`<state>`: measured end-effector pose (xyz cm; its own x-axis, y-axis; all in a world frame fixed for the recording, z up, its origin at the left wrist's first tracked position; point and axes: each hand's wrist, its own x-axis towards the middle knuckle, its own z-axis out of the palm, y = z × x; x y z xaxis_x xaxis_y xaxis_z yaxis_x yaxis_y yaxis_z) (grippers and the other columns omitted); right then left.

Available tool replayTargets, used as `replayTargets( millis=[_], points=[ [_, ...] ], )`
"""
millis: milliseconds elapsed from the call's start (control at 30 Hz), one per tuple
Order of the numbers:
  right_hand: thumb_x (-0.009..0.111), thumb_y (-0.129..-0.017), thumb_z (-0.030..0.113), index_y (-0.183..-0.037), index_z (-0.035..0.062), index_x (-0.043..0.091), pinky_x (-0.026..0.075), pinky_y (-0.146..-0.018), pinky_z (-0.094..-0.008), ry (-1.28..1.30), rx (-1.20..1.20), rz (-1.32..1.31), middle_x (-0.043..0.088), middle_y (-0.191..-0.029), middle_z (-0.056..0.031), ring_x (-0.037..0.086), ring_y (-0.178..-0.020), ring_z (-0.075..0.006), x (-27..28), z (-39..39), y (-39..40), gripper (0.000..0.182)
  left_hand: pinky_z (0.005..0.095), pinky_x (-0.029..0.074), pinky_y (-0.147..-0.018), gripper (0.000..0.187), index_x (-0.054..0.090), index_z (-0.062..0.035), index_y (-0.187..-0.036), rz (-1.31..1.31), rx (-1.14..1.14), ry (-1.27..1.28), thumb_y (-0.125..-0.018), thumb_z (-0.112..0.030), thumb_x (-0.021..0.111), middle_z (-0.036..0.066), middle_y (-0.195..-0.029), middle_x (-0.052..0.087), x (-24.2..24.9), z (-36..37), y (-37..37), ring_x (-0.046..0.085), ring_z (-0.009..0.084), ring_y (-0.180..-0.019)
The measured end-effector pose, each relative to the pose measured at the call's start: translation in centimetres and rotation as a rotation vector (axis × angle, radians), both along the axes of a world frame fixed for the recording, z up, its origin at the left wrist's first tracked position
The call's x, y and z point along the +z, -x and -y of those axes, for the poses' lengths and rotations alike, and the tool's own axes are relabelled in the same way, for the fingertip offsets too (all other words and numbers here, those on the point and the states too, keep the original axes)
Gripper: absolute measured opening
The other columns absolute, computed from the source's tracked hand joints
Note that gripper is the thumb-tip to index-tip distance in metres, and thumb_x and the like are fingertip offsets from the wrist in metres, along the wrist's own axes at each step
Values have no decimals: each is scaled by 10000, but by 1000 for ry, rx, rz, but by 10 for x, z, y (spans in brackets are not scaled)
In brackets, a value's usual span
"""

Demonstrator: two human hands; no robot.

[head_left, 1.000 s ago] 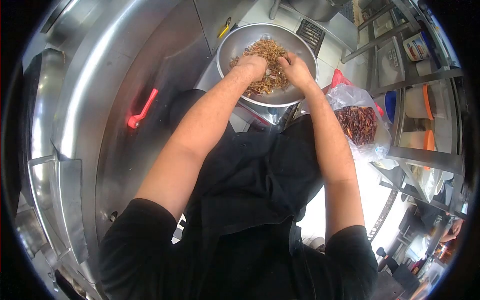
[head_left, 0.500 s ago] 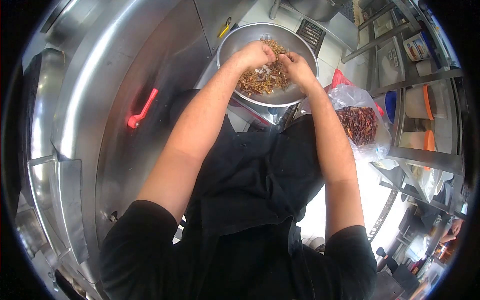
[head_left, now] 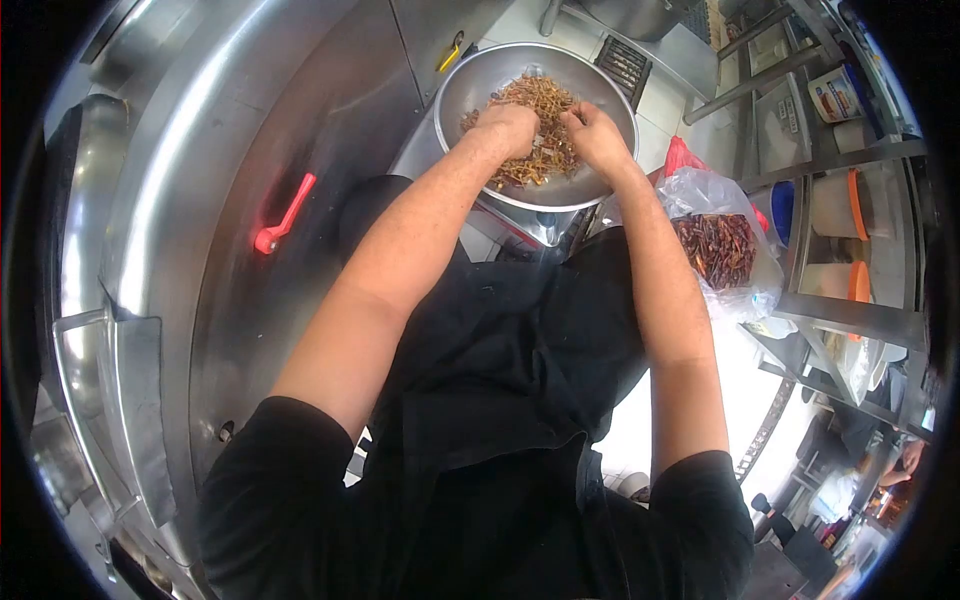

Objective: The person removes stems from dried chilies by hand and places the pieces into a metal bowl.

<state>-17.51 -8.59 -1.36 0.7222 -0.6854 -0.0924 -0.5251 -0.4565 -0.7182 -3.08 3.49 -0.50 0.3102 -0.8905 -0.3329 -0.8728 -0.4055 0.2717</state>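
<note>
Head view | left hand (head_left: 508, 128), right hand (head_left: 594, 135) clenched on dried chillies (head_left: 540, 100) | mid-bowl (head_left: 470, 80), rim clear

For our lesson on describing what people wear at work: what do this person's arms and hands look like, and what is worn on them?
Both arms are bare from the upper arm down, below short black sleeves. The left hand and right hand are bare: no gloves, and no watch, ring or wristband shows. A black apron-like garment covers the front.

Bright, even light glares off the steel panel (head_left: 250, 150) left of the hands (head_left: 555, 130), fisheye distortion bends and blackens the edges, and the hands look slightly soft.
</note>
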Motion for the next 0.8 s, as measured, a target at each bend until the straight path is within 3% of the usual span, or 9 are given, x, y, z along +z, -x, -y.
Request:
replayTargets(
  millis=[233, 433, 533, 633, 667, 800],
  points=[
    [624, -979, 346, -1131, 28, 681, 493, -966, -476, 6, 5, -34, 694, -1138, -276, 651, -1118, -426, 1, -2, -1, 357, 420, 557, -990, 299, 750, -74, -1174, 82, -1, -59, -890, -106, 662, 158, -1263, 710, -3, 2, 8, 682, 302, -1186],
    [630, -979, 337, -1138, 19, 680, 497, -963, -479, 37, 24, -46, 694, -1129, -281, 654, -1107, -434, 9, -7, 0, 360, 423, 557, -984, 322, 749, -89, -1189, 69, 25, -67, -880, -148, 682, 162, -1239, 720, -5, 2, -3, 687, 301, -1180],
    [638, -980, 358, -1132, 20, 680, 498, -952, -485, 25, 35, -39, 694, -1111, -283, 655, -1088, -443, 11, -8, 1, 373, 395, 568, -907, 314, 729, -46, -1139, -23, 111, 96, -841, -145, 742, 166, -1135, 745, -15, 9, -14, 725, 286, -1044],
    [634, -1000, 387, -1101, 7, 672, 515, -855, -444, -54, 16, -21, 717, -987, -223, 688, -943, -361, 8, -6, -1, 395, 354, 557, -815, 322, 703, -40, -1122, -353, 135, 395, -828, -151, 775, 129, -1015, 759, -5, 16, -19, 720, 204, -900],
    [630, -1009, 394, -1094, 7, 667, 508, -813, -418, -141, 4, 32, 704, -942, -183, 668, -889, -315, 5, -4, -2, 398, 332, 540, -758, 360, 665, -62, -1158, -563, 137, 457, -832, -152, 789, 72, -906, 746, -1, 12, -20, 678, 140, -818],
    [613, -1036, 409, -1083, 9, 650, 464, -686, -329, -360, -18, 168, 635, -812, -49, 568, -738, -164, 8, -4, -5, 404, 326, 542, -735, 407, 631, -74, -1232, -671, 99, 549, -859, -150, 776, 40, -864, 738, 6, 12, -16, 681, 132, -813]
  ],
)
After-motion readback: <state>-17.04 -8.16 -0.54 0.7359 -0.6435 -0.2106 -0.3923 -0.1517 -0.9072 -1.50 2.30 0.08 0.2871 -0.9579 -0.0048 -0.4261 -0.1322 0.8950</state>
